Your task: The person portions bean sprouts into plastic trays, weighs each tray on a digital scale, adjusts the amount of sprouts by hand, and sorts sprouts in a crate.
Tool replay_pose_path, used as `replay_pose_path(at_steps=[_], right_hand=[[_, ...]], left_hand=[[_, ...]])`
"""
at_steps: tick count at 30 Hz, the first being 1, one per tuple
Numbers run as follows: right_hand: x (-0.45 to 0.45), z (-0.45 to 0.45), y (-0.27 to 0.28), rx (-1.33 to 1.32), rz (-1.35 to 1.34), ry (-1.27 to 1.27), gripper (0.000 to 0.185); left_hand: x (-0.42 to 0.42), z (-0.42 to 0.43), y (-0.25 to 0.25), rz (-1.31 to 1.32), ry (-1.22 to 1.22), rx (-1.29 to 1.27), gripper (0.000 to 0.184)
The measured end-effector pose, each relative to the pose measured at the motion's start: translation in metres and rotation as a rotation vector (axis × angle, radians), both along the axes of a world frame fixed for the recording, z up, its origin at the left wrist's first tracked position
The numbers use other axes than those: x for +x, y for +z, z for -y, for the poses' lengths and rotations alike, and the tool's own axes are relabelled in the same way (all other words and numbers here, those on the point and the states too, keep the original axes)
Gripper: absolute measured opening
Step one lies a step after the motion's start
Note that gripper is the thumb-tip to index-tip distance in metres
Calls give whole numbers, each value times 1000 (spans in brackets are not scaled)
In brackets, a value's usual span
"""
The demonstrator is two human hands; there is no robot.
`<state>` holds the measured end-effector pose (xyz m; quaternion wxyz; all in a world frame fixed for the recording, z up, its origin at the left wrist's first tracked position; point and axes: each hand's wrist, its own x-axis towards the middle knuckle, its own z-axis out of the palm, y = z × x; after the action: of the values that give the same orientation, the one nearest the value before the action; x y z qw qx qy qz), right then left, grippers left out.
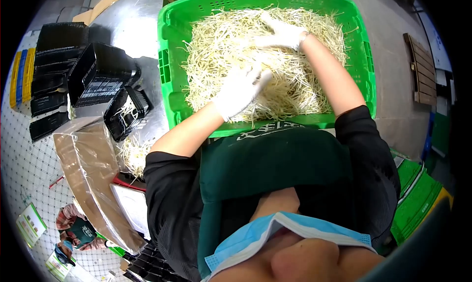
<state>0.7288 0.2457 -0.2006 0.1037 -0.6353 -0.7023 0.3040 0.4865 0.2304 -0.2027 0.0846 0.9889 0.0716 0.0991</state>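
Observation:
A large green plastic crate (366, 85) in front of me is heaped with pale bean sprouts (216, 51). My left hand (243, 89), in a white glove, rests on the near middle of the heap with its fingers stretched out and slightly apart. Farther back and to the right, my right hand (282, 35) is also gloved in white and lies on the sprouts with thumb and fingers spread. Some fingertips are partly lost among the pale strands. No clump shows clearly gripped in either hand.
Left of the crate, stacked black trays (98, 68) stand on a metal table (135, 24); a tilted black tray (123, 117) holds some sprouts. Nearer me is a plastic-wrapped cardboard box (88, 159). Another person (78, 228) is at lower left. Green crates (418, 198) stand at right.

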Motion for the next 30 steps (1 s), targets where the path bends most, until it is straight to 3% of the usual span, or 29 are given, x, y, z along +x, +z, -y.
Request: replay_pose_path(at_steps=[1,2,3,6,7,8,9,10,11,12,13,14,15,17,18,20,22,25,28,29,30], right_hand=[[-7,-12,8,-311,-18,-199,82],[-18,-3,-18,-101,-26,-185,70],[-29,6,-44,112,-11,-169,64],[-62,38,4,48,2,30,54],[-53,29,18,-88,12,55,53],[-44,23,21,-93,8,51,53],[-32,15,23,-300,-157,-144,53],[-21,6,18,-421,-219,-196,56],[-9,-3,13,-540,-272,-253,60],[-11,4,5,-536,-268,-253,60],[-21,23,-2,-220,-170,-105,63],[-44,45,19,-88,118,-29,75],[-66,67,40,37,416,22,88],[-58,83,10,78,512,-7,98],[-57,87,5,118,606,-40,109],[-51,83,2,241,612,-107,110],[-36,70,3,212,357,-87,101],[-7,52,8,169,-19,-54,91],[3,56,13,201,-89,-20,87],[11,56,-11,211,-79,54,91],[1,59,21,142,90,132,88]], left_hand=[[-2,-1,4,59,56,25,52],[-4,-3,7,117,108,54,55],[-6,-4,6,6,173,192,57],[-2,-27,-24,70,214,113,69],[5,-32,-18,67,215,111,69],[14,-34,-12,-30,273,-213,71],[23,-35,-7,-126,326,-535,73],[31,-35,-9,-121,321,-530,73],[38,-36,-15,-98,445,-557,86],[40,-38,-36,-102,473,-537,93],[42,-40,-57,-106,501,-517,100],[44,-42,-78,-110,529,-497,107],[35,-35,-58,22,504,-501,106],[19,-33,-40,157,477,-499,106],[11,-35,-36,131,410,-172,106],[11,-35,-29,101,335,153,106],[26,-45,-15,177,286,-360,98],[32,-55,-24,146,422,-484,86],[13,-50,-3,181,388,-352,81],[5,-48,0,205,367,-264,80],[-3,-46,4,231,349,-174,79]])
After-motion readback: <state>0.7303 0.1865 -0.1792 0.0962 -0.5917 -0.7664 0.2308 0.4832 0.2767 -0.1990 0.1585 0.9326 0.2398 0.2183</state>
